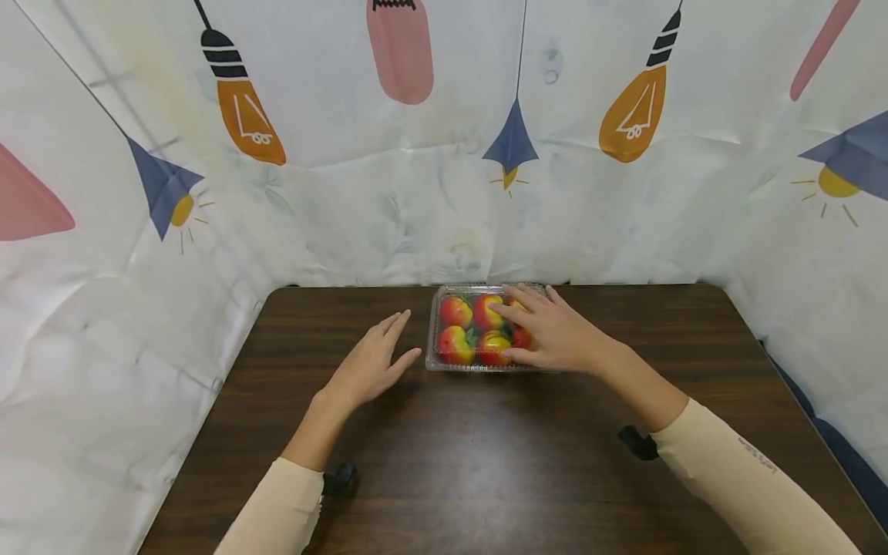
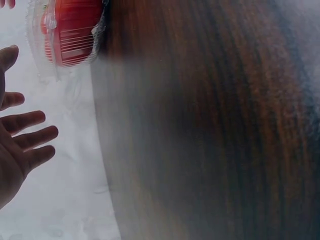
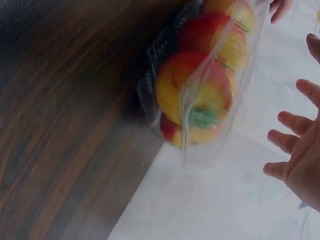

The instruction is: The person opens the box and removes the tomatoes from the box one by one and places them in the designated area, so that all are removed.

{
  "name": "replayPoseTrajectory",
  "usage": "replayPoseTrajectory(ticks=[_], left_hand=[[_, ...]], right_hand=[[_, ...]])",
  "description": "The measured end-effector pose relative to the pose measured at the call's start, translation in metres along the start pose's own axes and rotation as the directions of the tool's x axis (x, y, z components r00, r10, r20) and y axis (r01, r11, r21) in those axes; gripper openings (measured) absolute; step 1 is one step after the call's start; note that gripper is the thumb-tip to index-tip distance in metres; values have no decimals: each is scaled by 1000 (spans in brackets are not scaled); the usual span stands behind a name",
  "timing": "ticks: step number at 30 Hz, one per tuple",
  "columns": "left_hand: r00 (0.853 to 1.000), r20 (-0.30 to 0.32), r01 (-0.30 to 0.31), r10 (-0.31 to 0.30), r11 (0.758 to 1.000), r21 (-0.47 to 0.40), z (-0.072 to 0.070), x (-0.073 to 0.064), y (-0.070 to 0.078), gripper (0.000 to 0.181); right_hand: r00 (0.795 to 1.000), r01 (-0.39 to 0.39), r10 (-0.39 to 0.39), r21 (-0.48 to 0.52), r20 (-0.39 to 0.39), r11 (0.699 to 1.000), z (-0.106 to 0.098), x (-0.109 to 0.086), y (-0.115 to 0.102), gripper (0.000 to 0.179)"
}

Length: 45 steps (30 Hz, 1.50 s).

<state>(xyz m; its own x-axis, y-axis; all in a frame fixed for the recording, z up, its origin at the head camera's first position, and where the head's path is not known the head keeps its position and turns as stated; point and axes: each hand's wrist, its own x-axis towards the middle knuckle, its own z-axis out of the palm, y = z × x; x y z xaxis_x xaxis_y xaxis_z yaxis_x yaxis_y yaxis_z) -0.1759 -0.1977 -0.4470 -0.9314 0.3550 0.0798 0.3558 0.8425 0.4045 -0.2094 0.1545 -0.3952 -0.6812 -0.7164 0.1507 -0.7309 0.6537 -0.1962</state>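
A clear plastic clamshell box [image 1: 444, 365] lies near the far edge of the dark wooden table, holding several red and yellow fruits [image 1: 455, 344] that look like peaches or apples. My right hand [image 1: 555, 333] hovers over the box's right part with fingers spread, hiding some of the fruit in the head view. In the right wrist view that hand [image 3: 305, 145] is apart from the box, its fingers extended. To the left of the box is my left hand [image 1: 371, 358], fingers straight and pointing toward it, holding nothing. The left wrist view shows a gap between this hand [image 2: 20, 140] and the box.
The brown wood-grain table [image 1: 472, 462] carries the box. A white patterned cloth [image 1: 333, 216] with printed lamps and bulbs hangs behind and at both sides, meeting the table's far edge. Small black straps or mounts [image 1: 340, 479] sit at both wrists.
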Motion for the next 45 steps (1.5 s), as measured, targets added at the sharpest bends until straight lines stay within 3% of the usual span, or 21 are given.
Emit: replayPoseTrajectory(ticks=[11,18,23,33,39,45], left_hand=[[1000,10,4,-3,990,-139,8,0,-3,75],[999,-9,-36,35,956,-292,15,2,-5,68],[1000,12,-22,29,934,-357,21,2,-5,60],[996,74,73,-39,843,-533,24,3,-7,43],[995,91,89,-39,748,-658,28,6,-12,35],[983,173,171,-65,669,-723,31,9,-11,32]], right_hand=[[991,133,-133,23,6,991,19,18,-11,71],[983,184,-184,9,3,983,25,28,-15,68],[966,258,-259,41,4,965,29,33,-19,63],[947,320,-320,52,9,946,38,45,-31,58],[949,311,-314,79,27,947,40,52,-40,52],[951,302,-305,65,40,951,43,55,-45,47]])
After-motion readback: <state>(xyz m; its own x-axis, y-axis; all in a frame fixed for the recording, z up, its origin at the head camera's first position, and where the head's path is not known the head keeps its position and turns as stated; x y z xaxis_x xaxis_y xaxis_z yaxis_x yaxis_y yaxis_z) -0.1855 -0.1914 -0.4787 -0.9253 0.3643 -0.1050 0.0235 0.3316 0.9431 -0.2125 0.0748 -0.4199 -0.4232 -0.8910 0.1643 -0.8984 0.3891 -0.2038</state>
